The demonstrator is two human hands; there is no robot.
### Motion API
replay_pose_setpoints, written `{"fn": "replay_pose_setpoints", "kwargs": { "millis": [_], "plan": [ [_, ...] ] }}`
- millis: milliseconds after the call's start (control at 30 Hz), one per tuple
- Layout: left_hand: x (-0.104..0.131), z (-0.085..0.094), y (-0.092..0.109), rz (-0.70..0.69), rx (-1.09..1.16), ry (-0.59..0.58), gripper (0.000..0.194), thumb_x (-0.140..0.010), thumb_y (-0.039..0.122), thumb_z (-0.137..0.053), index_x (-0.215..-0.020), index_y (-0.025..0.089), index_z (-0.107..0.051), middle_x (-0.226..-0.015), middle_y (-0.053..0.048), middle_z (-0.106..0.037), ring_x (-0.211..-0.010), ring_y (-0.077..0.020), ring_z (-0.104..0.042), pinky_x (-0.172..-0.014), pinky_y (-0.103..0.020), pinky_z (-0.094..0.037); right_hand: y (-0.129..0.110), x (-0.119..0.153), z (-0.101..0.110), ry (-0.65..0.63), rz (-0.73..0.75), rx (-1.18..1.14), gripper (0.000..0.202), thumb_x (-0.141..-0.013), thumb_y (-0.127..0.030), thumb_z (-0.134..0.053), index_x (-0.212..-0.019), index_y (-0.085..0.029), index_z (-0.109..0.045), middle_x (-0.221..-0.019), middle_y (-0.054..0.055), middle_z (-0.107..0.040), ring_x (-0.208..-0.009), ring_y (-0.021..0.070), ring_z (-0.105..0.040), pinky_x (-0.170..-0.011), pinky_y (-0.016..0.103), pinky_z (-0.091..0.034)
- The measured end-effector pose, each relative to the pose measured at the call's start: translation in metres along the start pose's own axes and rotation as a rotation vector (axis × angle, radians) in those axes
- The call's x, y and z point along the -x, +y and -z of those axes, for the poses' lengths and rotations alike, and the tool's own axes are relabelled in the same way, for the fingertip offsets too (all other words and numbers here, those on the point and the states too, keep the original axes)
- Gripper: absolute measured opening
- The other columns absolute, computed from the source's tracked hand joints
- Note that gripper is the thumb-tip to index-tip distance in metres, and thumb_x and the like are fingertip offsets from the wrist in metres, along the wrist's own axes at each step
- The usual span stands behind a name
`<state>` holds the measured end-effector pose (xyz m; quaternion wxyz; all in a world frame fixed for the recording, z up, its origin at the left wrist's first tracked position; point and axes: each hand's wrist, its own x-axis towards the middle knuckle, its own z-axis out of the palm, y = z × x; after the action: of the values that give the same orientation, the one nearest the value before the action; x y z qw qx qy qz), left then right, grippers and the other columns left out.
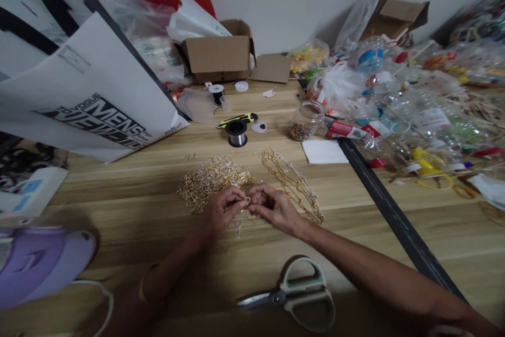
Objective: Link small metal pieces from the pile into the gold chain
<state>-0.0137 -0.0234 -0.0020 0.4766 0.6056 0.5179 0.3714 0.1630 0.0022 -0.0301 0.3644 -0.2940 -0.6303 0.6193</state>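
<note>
Ring pinched in both grips, left hand at its nine o'clock, right hand at three, gold-silver pile at ten; fingertip adjusting seems underway, next move likely needing steady control.

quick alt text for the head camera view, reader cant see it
A person's left hand and right hand meet at a small ring over a wooden table. Beside them lie a heap of tiny gold and silver pieces and some chains, with scissors nearer the viewer and a wire spool beyond.
</note>
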Motion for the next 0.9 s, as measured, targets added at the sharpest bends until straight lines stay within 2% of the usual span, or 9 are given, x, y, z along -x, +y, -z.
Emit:
{"fn": "replay_pose_setpoints", "kwargs": {
  "millis": [233, 467, 700, 900],
  "plan": [
    [0.0017, -0.0001, -0.0018, -0.043, -0.023, -0.005, 0.009, -0.079, 0.024, -0.057, -0.083, 0.016, -0.055, -0.078, -0.003, -0.065, -0.075, -0.0151, -0.065, -0.068, -0.024, -0.048, -0.0037, -0.0029, -0.0009, -0.014, -0.085, -0.178, 0.029, -0.074, -0.038, -0.071, -0.087, -0.015, -0.058, -0.069, -0.001, -0.059, -0.054, 0.0074, -0.053, -0.052, 0.020, -0.047],
    [0.0039, -0.0030, -0.0038, -0.048, -0.049, -0.001, 0.008, -0.079, 0.021, -0.057, -0.085, 0.018, -0.054, -0.078, -0.002, -0.065, -0.076, -0.0149, -0.066, -0.071, -0.024, -0.049, -0.0078, -0.0018, 0.0003, -0.012, -0.072, -0.078, 0.027, -0.080, -0.040, -0.065, -0.081, -0.014, -0.060, -0.064, -0.001, -0.057, -0.054, 0.0078, -0.051, -0.052, 0.019, -0.043],
    [0.0029, -0.0044, -0.0006, -0.057, -0.047, 0.055, 0.008, -0.072, 0.022, -0.064, -0.075, 0.016, -0.060, -0.073, -0.003, -0.065, -0.070, -0.0143, -0.063, -0.068, -0.024, -0.050, -0.0053, -0.0007, 0.0023, -0.028, 0.002, 0.068, 0.025, -0.083, -0.039, -0.061, -0.080, -0.014, -0.061, -0.063, -0.001, -0.055, -0.055, 0.0084, -0.050, -0.051, 0.019, -0.041],
    [-0.0009, 0.0040, 0.0009, -0.001, 0.002, -0.012, 0.010, -0.070, 0.023, -0.067, -0.067, 0.014, -0.064, -0.068, -0.003, -0.066, -0.066, -0.0137, -0.061, -0.064, -0.023, -0.048, -0.0043, -0.0013, 0.0023, -0.026, -0.017, 0.020, 0.026, -0.081, -0.039, -0.064, -0.082, -0.013, -0.064, -0.065, 0.000, -0.058, -0.054, 0.0087, -0.053, -0.052, 0.021, -0.044]
  ]
}}
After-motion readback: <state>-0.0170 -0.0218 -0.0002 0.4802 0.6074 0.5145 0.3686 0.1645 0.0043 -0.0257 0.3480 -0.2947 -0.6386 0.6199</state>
